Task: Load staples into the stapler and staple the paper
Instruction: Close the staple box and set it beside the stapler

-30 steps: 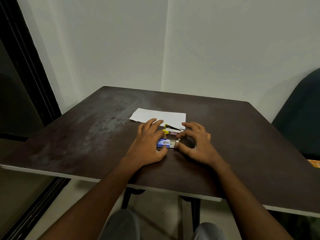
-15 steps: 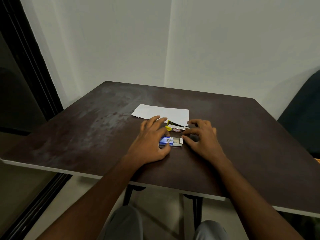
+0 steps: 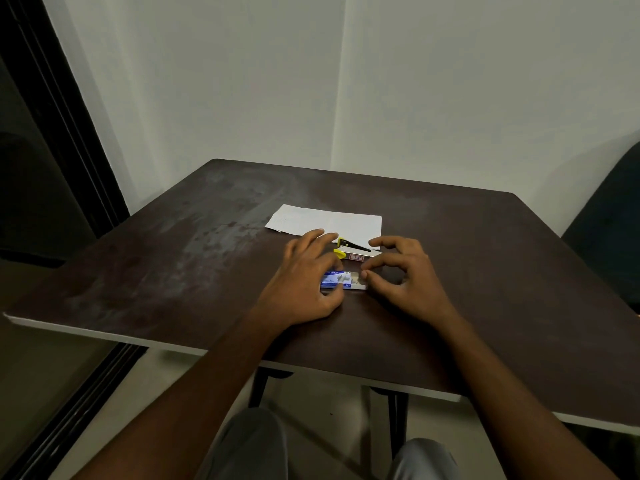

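A small blue staple box (image 3: 337, 279) lies on the dark table (image 3: 173, 258), its white inner tray (image 3: 356, 284) slid partly out to the right. My left hand (image 3: 304, 282) presses on the box's left end with thumb and fingers. My right hand (image 3: 401, 275) pinches the tray's right end between thumb and forefinger. Just beyond the box lies a yellow and silver stapler (image 3: 353, 252), opened up, its black arm raised. Behind it rests a white sheet of paper (image 3: 325, 221).
The table stands in a corner of white walls (image 3: 242, 81). A dark chair back (image 3: 609, 216) rises at the right edge, and a black door frame (image 3: 59, 109) runs down the left. My knees show below the table's near edge.
The inner tray has slid further out of the blue box to the right, drawn by my right hand. My left hand stays on the box.
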